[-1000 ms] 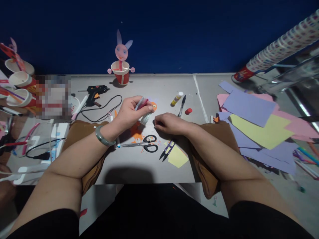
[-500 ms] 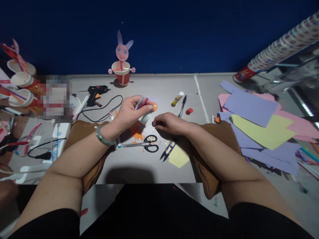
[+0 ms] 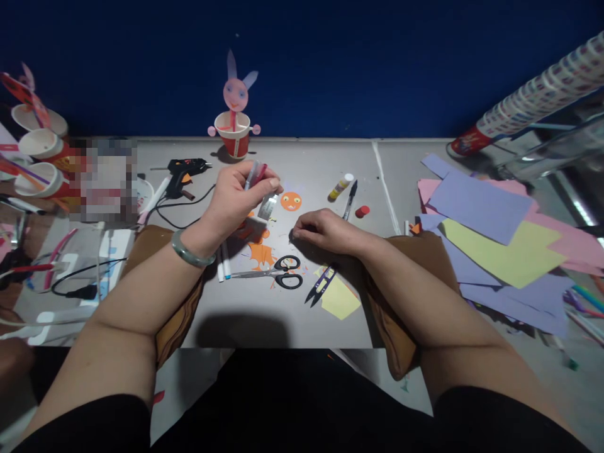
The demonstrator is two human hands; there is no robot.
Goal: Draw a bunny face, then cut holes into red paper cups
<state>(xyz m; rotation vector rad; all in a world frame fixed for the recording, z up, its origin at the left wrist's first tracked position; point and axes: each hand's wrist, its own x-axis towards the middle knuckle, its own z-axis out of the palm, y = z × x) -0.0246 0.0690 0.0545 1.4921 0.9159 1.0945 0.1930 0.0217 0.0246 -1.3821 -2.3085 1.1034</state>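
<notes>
I grip a clear item with a pink strip between the thumb and fingers of my left hand, above the table; what exactly it is, I cannot tell. My right hand rests on the tabletop just across from it, fingers curled in, and whether they hold anything is hidden from view.

An orange face with two yellow eyes lies flat just beyond the gap between my hands. Orange cutouts lie on the near side of my left hand, some partly covered by it. Two white markers lie just beside my left wrist, which wears a bangle.

Closer to me than both hands are the scissors, with the snips on the near side of my right hand, touching a yellow scrap. Past that hand are a glue stick, a black pen and a red cap.

Beyond my left hand, a rabbit figure rises from a red-and-white cup; to that hand's left lies a glue gun. Well to the right of my right hand, colored sheets overlap in a loose pile.
</notes>
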